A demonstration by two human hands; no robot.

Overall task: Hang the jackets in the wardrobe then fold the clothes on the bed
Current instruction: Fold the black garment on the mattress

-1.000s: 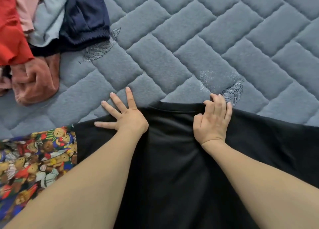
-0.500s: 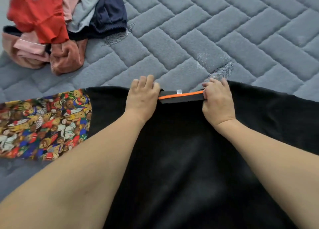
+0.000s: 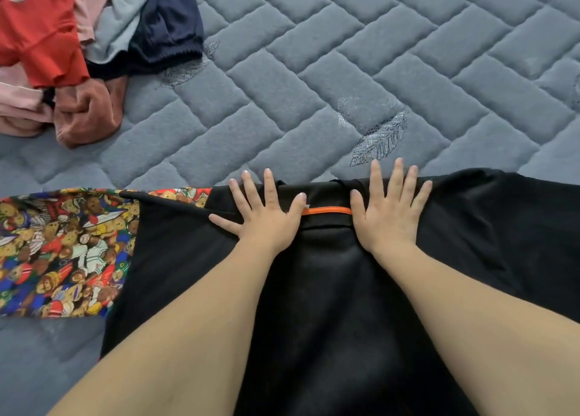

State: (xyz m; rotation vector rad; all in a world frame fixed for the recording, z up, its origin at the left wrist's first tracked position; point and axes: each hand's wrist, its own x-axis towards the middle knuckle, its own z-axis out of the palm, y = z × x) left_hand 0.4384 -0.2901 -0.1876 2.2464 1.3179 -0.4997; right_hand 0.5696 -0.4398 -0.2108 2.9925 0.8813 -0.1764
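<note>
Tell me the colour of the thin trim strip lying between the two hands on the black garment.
Orange. The trim strip shows in the head view, the only one.

Counted in view: two hands, the left hand (image 3: 265, 216) and the right hand (image 3: 389, 215), both at 6 o'clock. One black garment (image 3: 329, 306) at 6 o'clock. One bear-print cloth (image 3: 62, 252) at 9 o'clock. One pile of clothes (image 3: 84, 48) at 10 o'clock; pieces within it cannot be counted reliably. One quilted bed cover (image 3: 376, 55). Three embroidered leaf motifs show on it.
</note>
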